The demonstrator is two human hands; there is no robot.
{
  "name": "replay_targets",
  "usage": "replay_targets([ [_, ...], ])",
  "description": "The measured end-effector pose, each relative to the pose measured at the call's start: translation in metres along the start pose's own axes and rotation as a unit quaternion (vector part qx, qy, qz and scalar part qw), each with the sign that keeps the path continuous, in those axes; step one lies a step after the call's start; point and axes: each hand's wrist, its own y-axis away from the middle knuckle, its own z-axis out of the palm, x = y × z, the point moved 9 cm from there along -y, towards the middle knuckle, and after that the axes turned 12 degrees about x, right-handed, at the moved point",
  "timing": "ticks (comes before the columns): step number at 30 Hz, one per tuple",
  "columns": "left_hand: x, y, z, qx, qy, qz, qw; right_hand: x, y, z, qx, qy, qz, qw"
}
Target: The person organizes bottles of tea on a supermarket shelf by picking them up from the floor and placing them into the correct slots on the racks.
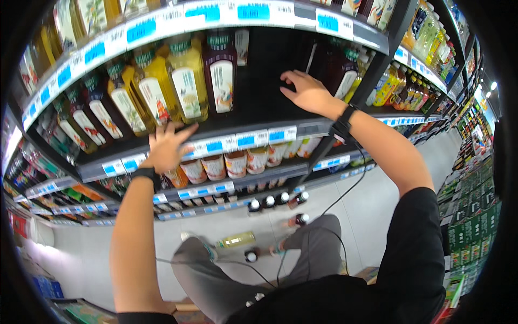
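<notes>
My left hand (pixel 166 148) rests with spread fingers on the price-label front edge of a dark store shelf (pixel 259 117), just below several large juice bottles. My right hand (pixel 305 91) is over the same shelf, its fingers curled but apart, with nothing between them. Left of it stands a dark purple juice bottle (pixel 221 77) with a green cap; beside that one is a yellow juice bottle (pixel 187 81). To the right of my right hand, another dark bottle (pixel 347 77) stands tilted in view near the shelf's upright. A black band is on each wrist.
Labelled cups (pixel 236 164) stand on the shelf below. On the tiled floor (pixel 356 227) near my legs, a yellow bottle (pixel 236 239) lies on its side, and several white-capped bottles (pixel 270 200) stand by the shelf base. A thin black cable (pixel 344 193) hangs from my right wrist. Green stacked cartons (pixel 471 227) are at right.
</notes>
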Motion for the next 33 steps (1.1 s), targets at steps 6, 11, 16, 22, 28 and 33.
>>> replay_targets([
  [6, -0.029, 0.011, 0.020, 0.050, -0.092, -0.011, 0.994, -0.050, 0.152, -0.003, 0.044, -0.049, -0.176, 0.982],
  [11, -0.005, 0.015, -0.011, 0.015, 0.008, 0.021, 1.000, -0.070, 0.291, 0.078, -0.162, -0.070, -0.154, 0.972],
  [16, -0.003, -0.002, 0.001, -0.020, 0.052, 0.005, 0.998, -0.028, 0.428, 0.221, -0.444, -0.132, 0.126, 0.877],
  [22, -0.007, 0.008, -0.002, -0.043, 0.016, -0.006, 0.999, -0.054, 0.462, 0.344, -0.491, -0.098, 0.070, 0.863],
  [28, 0.017, 0.020, -0.007, -0.074, -0.002, -0.089, 0.993, -0.049, 0.435, 0.454, -0.399, -0.077, 0.181, 0.896],
  [33, 0.002, 0.027, -0.007, -0.046, 0.021, -0.060, 0.997, -0.062, 0.432, 0.505, -0.479, -0.036, 0.195, 0.855],
])
